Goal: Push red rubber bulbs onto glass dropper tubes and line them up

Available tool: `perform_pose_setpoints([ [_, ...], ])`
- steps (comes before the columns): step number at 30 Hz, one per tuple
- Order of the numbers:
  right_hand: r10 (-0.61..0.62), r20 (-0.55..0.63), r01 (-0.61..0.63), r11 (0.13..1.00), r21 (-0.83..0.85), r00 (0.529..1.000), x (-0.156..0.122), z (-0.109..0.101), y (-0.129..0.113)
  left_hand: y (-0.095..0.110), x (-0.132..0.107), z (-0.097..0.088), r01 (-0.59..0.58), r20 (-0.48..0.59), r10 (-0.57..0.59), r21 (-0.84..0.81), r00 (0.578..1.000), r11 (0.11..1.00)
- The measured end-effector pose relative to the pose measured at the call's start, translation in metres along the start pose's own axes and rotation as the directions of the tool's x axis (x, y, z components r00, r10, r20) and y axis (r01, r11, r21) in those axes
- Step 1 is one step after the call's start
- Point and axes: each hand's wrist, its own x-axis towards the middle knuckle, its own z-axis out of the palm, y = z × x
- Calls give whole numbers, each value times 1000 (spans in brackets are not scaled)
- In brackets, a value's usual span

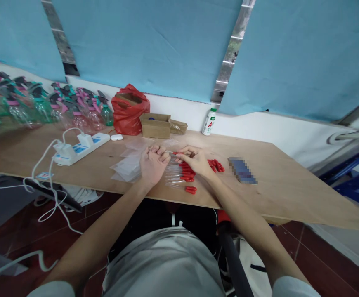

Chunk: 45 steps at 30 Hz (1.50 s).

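Observation:
A glass dropper with a red rubber bulb lies level between my two hands. The fingers of my right hand pinch it at the bulb. My left hand is curled closed around its clear tube end, and the tip is hidden by the fingers. Under and in front of the hands, several more droppers lie in a row, tubes to the left and red bulbs to the right. More red bulbs are piled just right of my right hand. Clear plastic bags lie flat beside my left hand.
A phone lies on the wooden table at right. Behind stand a white bottle, a cardboard box and a red bag. At left are a power strip with cables and several spray bottles.

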Motion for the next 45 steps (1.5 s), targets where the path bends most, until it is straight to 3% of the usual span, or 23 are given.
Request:
perform_pose_setpoints([
  [20, -14, 4, 14, 999, -31, 1000, -6, 0, -9, -1, -2, 3, 11, -4, -11, 10, 1000, 1000],
  [27, -33, 2, 33, 999, -9, 999, -5, 0, -9, -4, -2, 3, 62, -40, -66, -83, 997, 995],
  [34, -59, 35, 60, 998, -26, 998, 0, 2, -2, -4, 1, -5, -15, -22, 14, -31, 1000, 999],
  [39, -74, 56, 79, 992, -98, 996, 0, 0, 0, -3, 0, -5, 66, -36, -76, -219, 996, 973],
  [45, -161, 54, 170, 938, -301, 985, -2, -3, -3, -1, -2, -1, 131, 22, -138, -490, 990, 862],
])
